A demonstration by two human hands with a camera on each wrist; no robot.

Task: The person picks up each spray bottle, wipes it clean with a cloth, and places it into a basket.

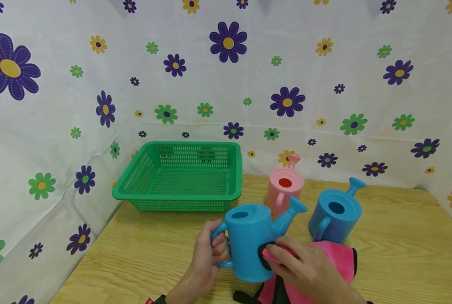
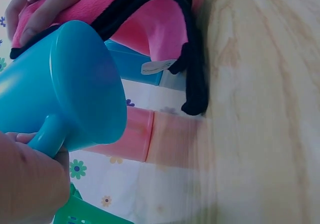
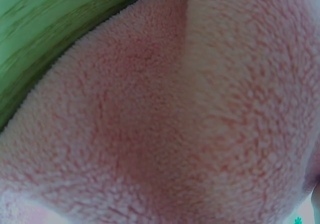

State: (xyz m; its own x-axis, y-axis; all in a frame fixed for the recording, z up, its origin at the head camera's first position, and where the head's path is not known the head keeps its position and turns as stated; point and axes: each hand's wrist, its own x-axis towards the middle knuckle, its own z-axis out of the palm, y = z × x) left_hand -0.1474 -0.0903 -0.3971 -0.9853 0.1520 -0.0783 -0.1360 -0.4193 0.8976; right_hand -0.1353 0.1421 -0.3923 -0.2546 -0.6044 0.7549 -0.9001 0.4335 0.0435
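Note:
A blue toy watering can (image 1: 248, 240) is held up off the table, its spout pointing right. My left hand (image 1: 212, 253) grips its handle, fingers wrapped through the loop. Against the can's right side my right hand (image 1: 305, 266) holds a pink cloth with black edging (image 1: 339, 257), pinching a bunched part of it. The rest of the cloth hangs below that hand, as the left wrist view also shows, with a white tag (image 2: 157, 66). Fuzzy cloth (image 3: 125, 114) fills most of the right wrist view, where the right hand is mostly hidden.
Behind the held can stands a pink watering can (image 1: 285, 173), upright on the wooden table (image 1: 400, 245). To its right is a second blue watering can (image 1: 334, 215). A green plastic basket (image 1: 180, 197) sits at the back left, before the flowered curtain (image 1: 263, 76).

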